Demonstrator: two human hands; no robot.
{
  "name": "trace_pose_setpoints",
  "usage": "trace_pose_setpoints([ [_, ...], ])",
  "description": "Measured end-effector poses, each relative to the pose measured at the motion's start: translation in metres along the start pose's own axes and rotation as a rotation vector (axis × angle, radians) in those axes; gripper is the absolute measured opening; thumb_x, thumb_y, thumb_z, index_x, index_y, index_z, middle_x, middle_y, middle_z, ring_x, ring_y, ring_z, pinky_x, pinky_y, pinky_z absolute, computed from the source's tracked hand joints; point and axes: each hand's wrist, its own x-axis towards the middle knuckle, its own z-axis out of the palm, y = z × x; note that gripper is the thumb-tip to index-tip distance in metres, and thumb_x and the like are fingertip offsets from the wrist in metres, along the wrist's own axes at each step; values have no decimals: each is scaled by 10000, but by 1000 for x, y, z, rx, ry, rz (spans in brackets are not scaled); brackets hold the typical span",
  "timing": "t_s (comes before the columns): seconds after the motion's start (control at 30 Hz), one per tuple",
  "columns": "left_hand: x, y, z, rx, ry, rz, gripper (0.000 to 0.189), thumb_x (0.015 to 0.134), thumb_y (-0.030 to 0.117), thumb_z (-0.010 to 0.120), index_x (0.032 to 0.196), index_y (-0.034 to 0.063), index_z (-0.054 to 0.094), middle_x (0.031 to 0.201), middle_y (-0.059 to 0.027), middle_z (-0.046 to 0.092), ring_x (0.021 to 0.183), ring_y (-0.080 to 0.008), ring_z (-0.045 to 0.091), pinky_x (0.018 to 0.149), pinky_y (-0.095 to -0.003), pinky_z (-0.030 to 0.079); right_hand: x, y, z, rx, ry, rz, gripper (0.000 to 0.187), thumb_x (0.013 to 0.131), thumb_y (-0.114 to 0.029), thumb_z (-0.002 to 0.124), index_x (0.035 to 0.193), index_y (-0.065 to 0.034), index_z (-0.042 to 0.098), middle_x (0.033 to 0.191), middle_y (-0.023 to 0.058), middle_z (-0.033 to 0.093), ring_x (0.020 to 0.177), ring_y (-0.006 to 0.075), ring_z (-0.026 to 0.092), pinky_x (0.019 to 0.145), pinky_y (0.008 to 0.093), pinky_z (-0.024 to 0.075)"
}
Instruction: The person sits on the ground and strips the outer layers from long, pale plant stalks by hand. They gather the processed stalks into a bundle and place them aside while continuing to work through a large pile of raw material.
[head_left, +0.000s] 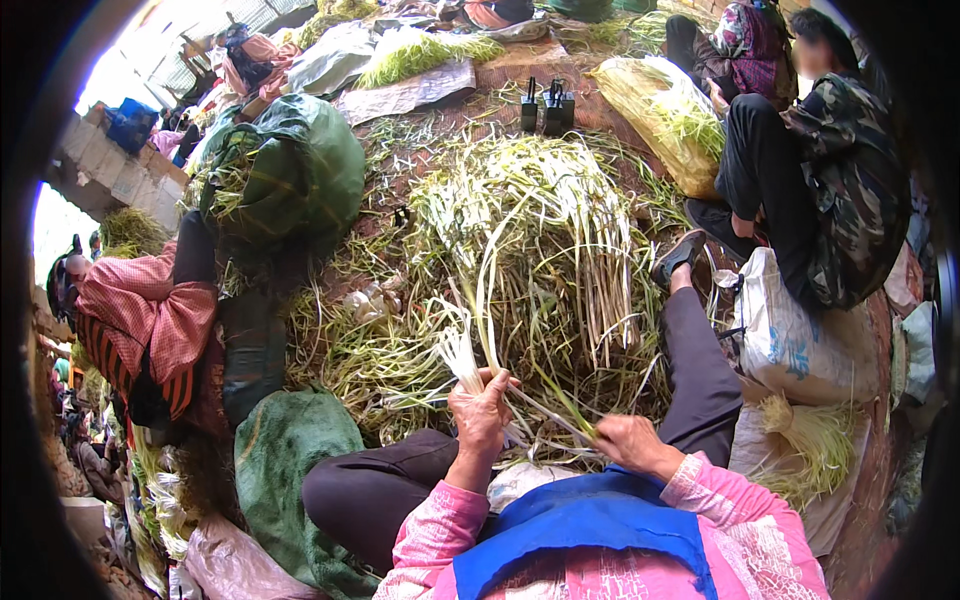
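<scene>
My left hand (478, 416) grips a small bunch of peeled white stalks (459, 358), and a longer pale stalk (489, 307) rises beside them from the same grasp. To its right, my right hand (634, 442) pinches a green-and-tan leaf strip (574, 422) that stretches across towards my left hand. A large pile of long leafy stalks (525, 202), perhaps young garlic or leeks, lies before me with white ends at the far side. Loose leaf litter (367, 360) is heaped at its left. A blue apron (585, 517) covers my lap.
A bulging green sack (300, 172) stands front left, and a green cloth sack (296, 457) lies by my knee. At right are a white woven sack (795, 337), a bunch of pale stalks (814, 442) and a seated person (840, 187). Small black devices (551, 109) stand beyond the pile.
</scene>
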Motion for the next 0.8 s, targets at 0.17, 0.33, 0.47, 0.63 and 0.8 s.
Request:
trace_pose_setpoints([
  [0.17, 0, 4, 2, 29, -48, -47, 133, 815, 122, 605, 890, 23, 558, 711, -83, 623, 357, -26, 357, 316, -185, 298, -4, 23, -30, -168, -417, 202, 246, 759, -338, 594, 836, -112, 655, 714, 115, 632, 657, 275, 617, 581, 382, 472],
  [0.33, -6, -1, 10, 36, -186, -78, 130, 844, 161, 564, 869, 33, 562, 732, -95, 636, 348, -26, 341, 321, -177, 296, 96, -23, -37, 901, 61, 130, 300, 834, -302, 582, 903, -14, 631, 768, 44, 645, 647, 111, 587, 557, 268, 469],
  [0.47, -10, -6, 13, 75, -208, -108, 168, 833, 151, 577, 932, 15, 563, 742, -70, 630, 351, -37, 369, 315, -191, 319, 116, -38, -29, 1393, 6, 207, 200, 835, -193, 607, 885, 1, 621, 742, 21, 623, 612, 60, 556, 543, 200, 461],
  [0.63, 8, 2, -9, 387, 78, 345, 209, 816, 101, 610, 987, -13, 578, 838, -50, 616, 453, -55, 459, 371, -201, 379, 113, -28, -30, 978, 223, 141, 183, 810, -177, 633, 822, 5, 638, 679, 13, 614, 606, 54, 521, 563, 222, 438],
  [0.8, 4, 10, 4, 423, -77, 176, 196, 787, 140, 657, 904, -9, 607, 677, -9, 580, 416, -42, 424, 354, -188, 329, 105, -50, -33, 671, 197, 14, 192, 779, -180, 648, 752, 9, 623, 663, 64, 583, 594, 116, 543, 549, 263, 438],
])
